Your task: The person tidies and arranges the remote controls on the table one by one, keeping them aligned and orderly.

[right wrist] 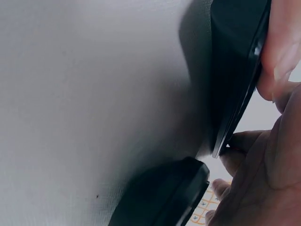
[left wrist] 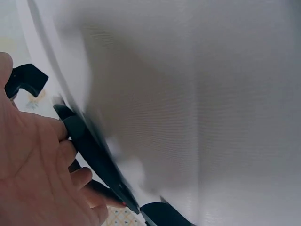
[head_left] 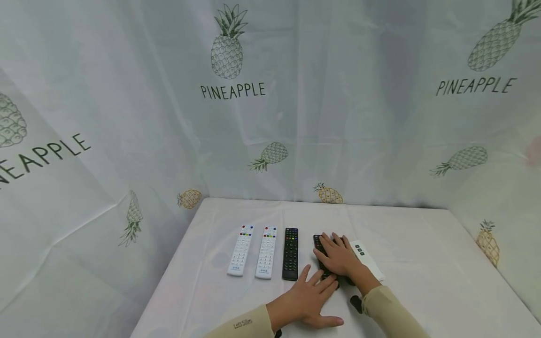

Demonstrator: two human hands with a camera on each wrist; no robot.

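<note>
My right hand (head_left: pixel 344 258) lies with fingers spread over a black remote control (head_left: pixel 318 241), which it partly covers. Another dark remote shows only in part beneath that palm. In the right wrist view, the fingers touch the side of a black remote (right wrist: pixel 237 61), with a second black one (right wrist: pixel 160 197) below. My left hand (head_left: pixel 302 303) is spread near the lower ends of these remotes, its fingertips reaching them. The left wrist view has its fingers against a long black remote (left wrist: pixel 96 155). A white remote with dark buttons (head_left: pixel 367 260) lies just right of my right hand.
To the left, two white remotes (head_left: pixel 241 251) (head_left: pixel 266 253) and a black remote (head_left: pixel 290 253) lie roughly side by side. They rest on a table with a white cloth (head_left: pixel 422 263). Behind it hangs a pineapple-print curtain (head_left: pixel 338 117).
</note>
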